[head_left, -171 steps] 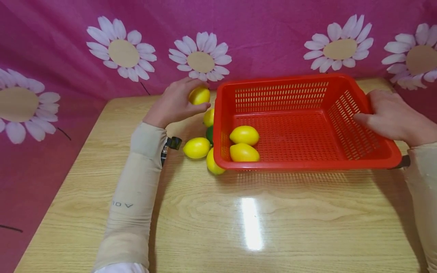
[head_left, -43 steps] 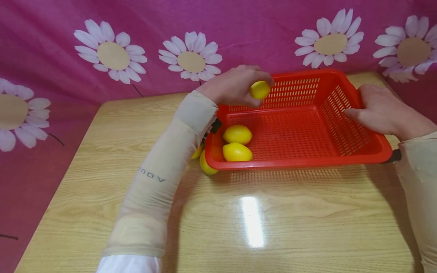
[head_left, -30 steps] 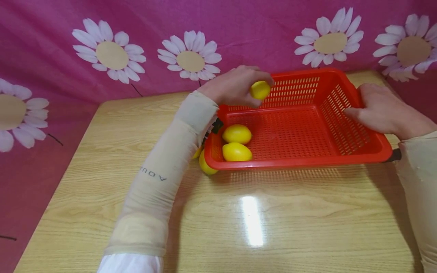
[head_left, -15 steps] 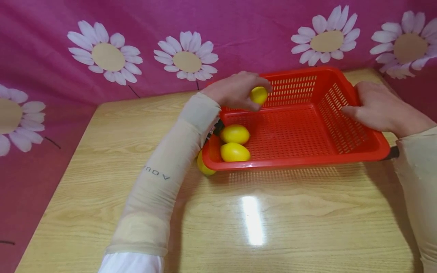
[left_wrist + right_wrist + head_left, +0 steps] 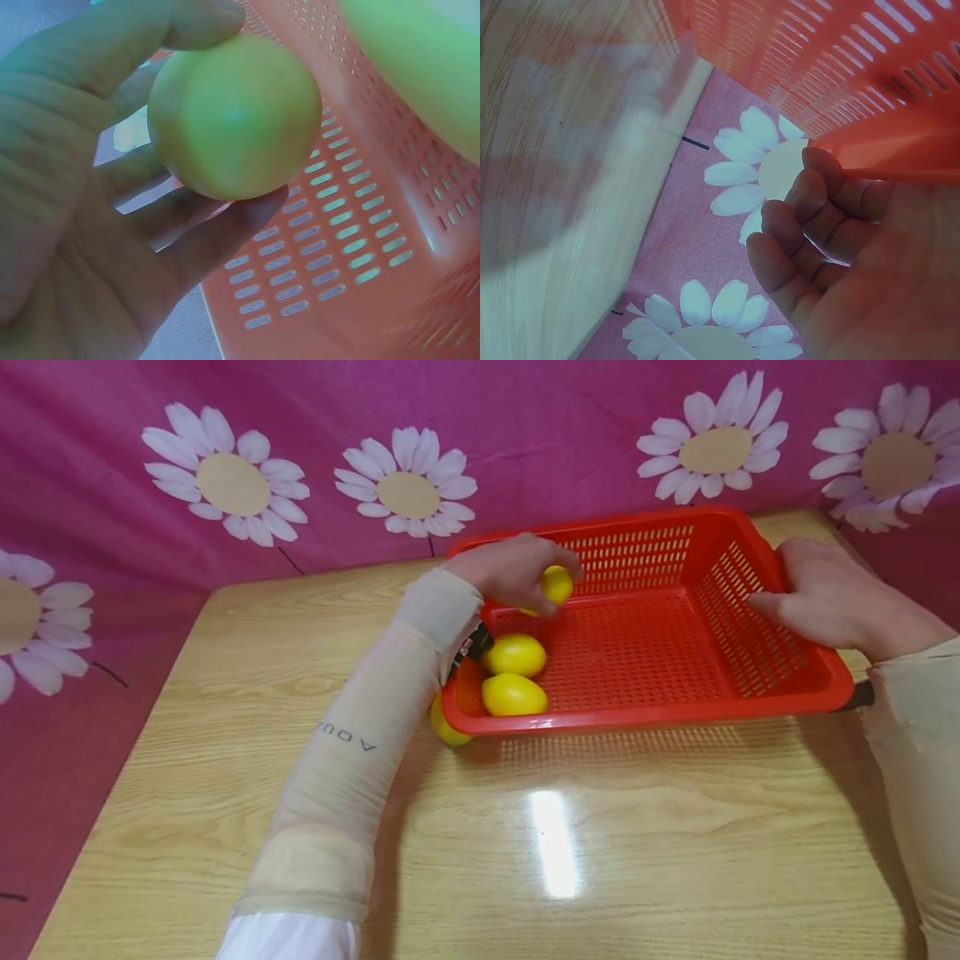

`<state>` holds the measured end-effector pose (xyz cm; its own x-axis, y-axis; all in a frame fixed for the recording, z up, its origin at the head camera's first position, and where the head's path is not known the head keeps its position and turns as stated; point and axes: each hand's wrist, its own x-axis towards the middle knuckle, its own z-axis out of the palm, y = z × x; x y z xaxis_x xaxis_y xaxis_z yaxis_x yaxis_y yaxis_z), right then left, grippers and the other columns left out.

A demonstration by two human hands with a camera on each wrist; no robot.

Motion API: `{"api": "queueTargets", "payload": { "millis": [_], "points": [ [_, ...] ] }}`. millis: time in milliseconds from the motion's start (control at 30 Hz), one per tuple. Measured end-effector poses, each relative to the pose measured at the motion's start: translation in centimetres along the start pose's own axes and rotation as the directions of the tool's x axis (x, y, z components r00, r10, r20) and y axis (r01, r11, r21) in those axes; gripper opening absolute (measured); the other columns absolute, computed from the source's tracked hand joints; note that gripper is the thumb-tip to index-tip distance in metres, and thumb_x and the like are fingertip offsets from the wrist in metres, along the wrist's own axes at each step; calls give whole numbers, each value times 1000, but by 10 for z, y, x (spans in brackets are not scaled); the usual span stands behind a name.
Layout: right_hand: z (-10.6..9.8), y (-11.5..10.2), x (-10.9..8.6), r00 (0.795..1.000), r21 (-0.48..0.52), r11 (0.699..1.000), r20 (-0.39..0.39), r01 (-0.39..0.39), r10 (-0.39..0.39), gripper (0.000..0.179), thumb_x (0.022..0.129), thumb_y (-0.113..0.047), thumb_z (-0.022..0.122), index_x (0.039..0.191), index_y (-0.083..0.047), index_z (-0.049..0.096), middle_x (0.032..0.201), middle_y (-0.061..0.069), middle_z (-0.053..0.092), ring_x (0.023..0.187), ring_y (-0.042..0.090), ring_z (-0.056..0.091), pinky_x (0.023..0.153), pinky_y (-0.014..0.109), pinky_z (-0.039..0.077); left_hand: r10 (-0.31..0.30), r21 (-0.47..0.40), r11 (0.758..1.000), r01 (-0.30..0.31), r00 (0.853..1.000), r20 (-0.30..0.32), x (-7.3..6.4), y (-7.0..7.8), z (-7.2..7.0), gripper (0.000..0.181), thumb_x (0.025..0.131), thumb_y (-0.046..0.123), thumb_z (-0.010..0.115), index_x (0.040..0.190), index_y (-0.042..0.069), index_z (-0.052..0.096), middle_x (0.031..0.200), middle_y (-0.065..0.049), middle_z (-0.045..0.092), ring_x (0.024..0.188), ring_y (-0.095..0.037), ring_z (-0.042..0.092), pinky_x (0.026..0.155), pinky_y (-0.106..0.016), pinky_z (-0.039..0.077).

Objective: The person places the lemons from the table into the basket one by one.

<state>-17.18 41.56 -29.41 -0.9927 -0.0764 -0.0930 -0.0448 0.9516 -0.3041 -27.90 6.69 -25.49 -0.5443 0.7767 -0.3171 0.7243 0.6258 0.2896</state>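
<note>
Head view took in a pale wood-grained table [image 5: 637,843], with a bright streak of reflected light [image 5: 553,843] on its near half. Behind it hung a magenta cloth [image 5: 540,435], printed with large white daisies with beige centres; the cloth also ran down beyond the table's left edge.

Toward the back of the table was a red plastic basket [image 5: 622,643], its walls and floor pierced with slots. Whether its base touched the wood could not be told. Inside, near the left end, lay two yellow lemons [image 5: 515,656], one behind the other. Another lemon [image 5: 450,728] sat outside, partly hidden by the front left corner of the rim.

The left hand [image 5: 510,568] reached over the basket's left end, thumb and fingers holding a yellow fruit [image 5: 557,585] above the basket floor, behind the two lemons. Left wrist view showed the thumb on one side of this fruit and fingers on the other, with the slotted wall beyond.

The right hand [image 5: 840,597] gripped the basket's right end, thumb over the inner side; right wrist view showed its fingers curled at the outside of the rim. Beige sleeves [image 5: 330,777] covered both forearms.
</note>
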Motion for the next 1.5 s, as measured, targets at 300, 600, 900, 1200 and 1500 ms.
{"api": "queueTargets", "payload": {
  "millis": [300,600,900,1200,1500],
  "points": [
    [1,-1,1,1000,17,1000,8,0,0,42,96,-21,64,119,10,47,95,22,60,76,28,60,59,33,49,-25,-22,999,26,999,26,0,-5,4,55,95,28,71,148,23,55,139,-2,60,121,-21,52,103,-34,49],
    [1,-1,0,999,40,999,30,-19,18,45,97,-22,64,122,10,46,97,22,59,79,29,59,59,33,48,-42,18,999,41,998,40,1,-10,4,54,95,33,71,147,23,56,129,-2,60,115,-21,52,96,-32,47],
    [1,-1,1,999,31,999,33,-26,25,47,96,-23,64,124,10,46,99,23,58,80,30,58,60,33,48,-69,5,998,69,996,53,2,-13,5,53,96,35,71,145,24,57,128,-2,60,116,-21,53,95,-32,47],
    [0,0,1,1000,12,1000,13,-15,15,46,97,-24,63,123,11,47,99,24,58,82,31,58,63,32,44,-91,-20,995,93,993,75,6,-16,7,54,95,35,72,145,24,57,133,-2,60,120,-21,51,101,-33,48],
    [0,-2,0,1000,0,1000,0,-31,31,44,96,-23,63,120,11,48,96,24,57,80,31,57,61,32,44,-157,-55,985,165,979,128,4,-16,5,58,93,38,76,146,27,56,134,0,58,123,-20,49,104,-34,47]
  ]
}}
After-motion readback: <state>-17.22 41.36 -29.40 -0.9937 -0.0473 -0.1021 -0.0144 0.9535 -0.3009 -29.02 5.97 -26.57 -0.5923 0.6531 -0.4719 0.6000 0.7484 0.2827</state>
